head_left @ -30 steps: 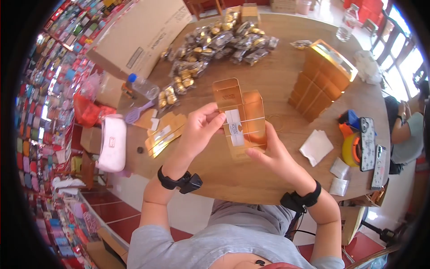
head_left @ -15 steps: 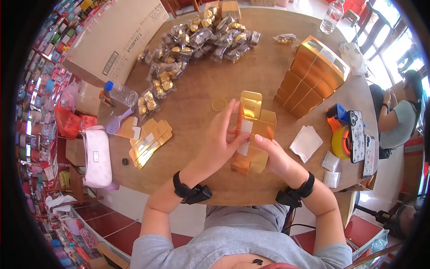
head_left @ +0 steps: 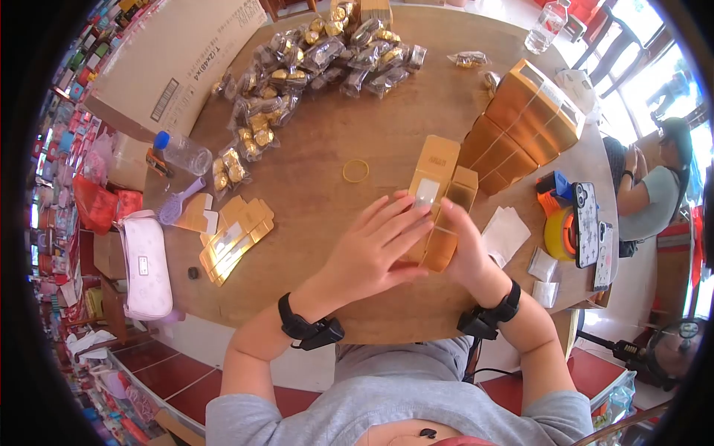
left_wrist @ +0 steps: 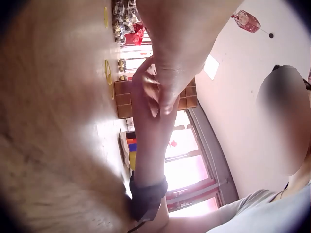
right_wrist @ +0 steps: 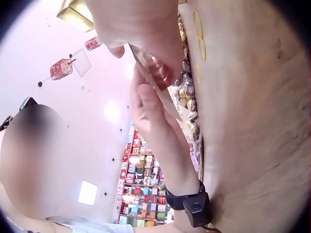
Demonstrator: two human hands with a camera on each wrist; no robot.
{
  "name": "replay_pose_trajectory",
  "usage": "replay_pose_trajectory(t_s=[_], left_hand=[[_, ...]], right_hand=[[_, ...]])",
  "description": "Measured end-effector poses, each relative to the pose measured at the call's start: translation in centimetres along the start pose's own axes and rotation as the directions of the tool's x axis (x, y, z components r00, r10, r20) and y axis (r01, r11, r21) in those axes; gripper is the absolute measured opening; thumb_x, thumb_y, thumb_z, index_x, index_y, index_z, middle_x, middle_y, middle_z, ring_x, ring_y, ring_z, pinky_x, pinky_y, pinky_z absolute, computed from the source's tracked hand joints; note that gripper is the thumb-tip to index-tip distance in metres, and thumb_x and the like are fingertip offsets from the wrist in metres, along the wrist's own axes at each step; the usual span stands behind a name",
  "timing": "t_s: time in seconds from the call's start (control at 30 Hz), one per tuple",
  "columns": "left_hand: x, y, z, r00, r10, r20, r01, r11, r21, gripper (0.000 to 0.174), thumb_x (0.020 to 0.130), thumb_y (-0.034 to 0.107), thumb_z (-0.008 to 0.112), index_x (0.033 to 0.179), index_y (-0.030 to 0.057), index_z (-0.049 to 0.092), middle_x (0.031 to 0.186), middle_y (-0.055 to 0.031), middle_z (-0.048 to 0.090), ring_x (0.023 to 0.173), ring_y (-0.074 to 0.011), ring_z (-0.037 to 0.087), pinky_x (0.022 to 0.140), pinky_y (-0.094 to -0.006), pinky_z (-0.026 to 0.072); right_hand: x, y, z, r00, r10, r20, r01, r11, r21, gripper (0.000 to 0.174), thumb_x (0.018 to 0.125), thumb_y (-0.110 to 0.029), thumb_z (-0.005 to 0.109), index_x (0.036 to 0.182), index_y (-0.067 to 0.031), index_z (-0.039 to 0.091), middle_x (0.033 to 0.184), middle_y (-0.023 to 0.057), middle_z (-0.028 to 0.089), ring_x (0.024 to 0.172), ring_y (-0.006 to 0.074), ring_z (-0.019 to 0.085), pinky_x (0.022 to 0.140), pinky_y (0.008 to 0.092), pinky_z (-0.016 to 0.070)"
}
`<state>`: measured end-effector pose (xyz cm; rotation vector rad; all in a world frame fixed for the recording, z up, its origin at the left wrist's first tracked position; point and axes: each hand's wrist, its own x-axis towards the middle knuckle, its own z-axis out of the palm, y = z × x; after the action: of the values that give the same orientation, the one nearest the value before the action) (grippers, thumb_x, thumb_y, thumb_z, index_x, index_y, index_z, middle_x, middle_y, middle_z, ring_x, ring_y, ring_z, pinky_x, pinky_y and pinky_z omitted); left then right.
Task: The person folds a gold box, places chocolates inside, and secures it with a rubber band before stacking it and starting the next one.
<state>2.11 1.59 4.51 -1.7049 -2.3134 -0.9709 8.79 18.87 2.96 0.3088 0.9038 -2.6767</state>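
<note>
A gold folding carton (head_left: 436,157) with an open top flap and a pale window is held up over the table in front of me. My right hand (head_left: 474,253) grips its right side, the thumb lying along the front. Across its lower front, my left hand (head_left: 381,244) lies with straight fingers, covering that part of the carton. The carton's gold end (right_wrist: 77,17) shows at the top of the right wrist view. A yellow rubber band (head_left: 355,171) lies on the table beyond the left hand.
Wrapped gold chocolates (head_left: 320,56) are heaped at the back. Stacked gold boxes (head_left: 513,137) stand right of the carton; flattened gold cartons (head_left: 236,236) lie left. Around them are napkins (head_left: 506,234), a tape roll (head_left: 554,234), phones (head_left: 586,223), a bottle (head_left: 186,152) and a pink bag (head_left: 145,264).
The carton has moved right and now tilts. My left hand has shifted from pinching its left edge to lying flat across its front. The right hand keeps hold of the right side.
</note>
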Motion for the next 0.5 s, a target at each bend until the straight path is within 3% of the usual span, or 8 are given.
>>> replay_pose_trajectory(t_s=[0.07,0.17,0.27,0.5], left_hand=[[0.2,1.2,0.3,0.996,-0.054,0.067,0.055,0.999,0.001,0.066,0.066,0.026,0.076,0.123,0.0037,0.051,0.131,-0.0137,0.047,0.124,-0.0291,0.043,0.103,-0.0458,0.0338],[-0.1,1.3,1.1,0.989,-0.080,0.124,0.067,0.992,0.106,0.061,0.071,0.020,0.073,0.124,0.0011,0.050,0.130,-0.0144,0.047,0.124,-0.0274,0.044,0.104,-0.0469,0.0309],[-0.3,0.6,1.4,0.993,-0.043,0.109,0.027,0.990,0.141,0.050,0.076,0.012,0.067,0.122,0.0003,0.052,0.127,-0.0152,0.050,0.121,-0.0270,0.047,0.103,-0.0452,0.0343],[-0.1,-0.7,0.7,0.998,0.011,0.054,-0.010,1.000,-0.016,0.041,0.079,0.002,0.059,0.120,0.0008,0.054,0.124,-0.0141,0.054,0.117,-0.0286,0.051,0.097,-0.0404,0.0424]], right_hand=[[0.1,-0.5,1.0,0.998,-0.037,0.055,0.035,0.999,0.032,0.055,0.094,-0.043,0.036,0.135,-0.0050,0.035,0.131,0.0123,0.045,0.121,0.0243,0.046,0.098,0.0420,0.0410],[0.7,0.5,-0.1,0.998,0.000,0.059,-0.005,0.997,0.075,0.058,0.095,-0.046,0.034,0.135,-0.0051,0.034,0.132,0.0124,0.044,0.120,0.0244,0.046,0.098,0.0420,0.0407],[0.9,0.5,-0.2,0.999,-0.003,0.037,0.002,0.999,0.036,0.059,0.095,-0.047,0.034,0.135,-0.0039,0.034,0.131,0.0123,0.044,0.119,0.0240,0.047,0.097,0.0408,0.0413],[1.0,0.3,-0.3,0.998,-0.036,0.056,0.041,0.995,-0.096,0.061,0.094,-0.044,0.036,0.137,-0.0016,0.029,0.138,0.0144,0.038,0.123,0.0251,0.043,0.103,0.0416,0.0357]])
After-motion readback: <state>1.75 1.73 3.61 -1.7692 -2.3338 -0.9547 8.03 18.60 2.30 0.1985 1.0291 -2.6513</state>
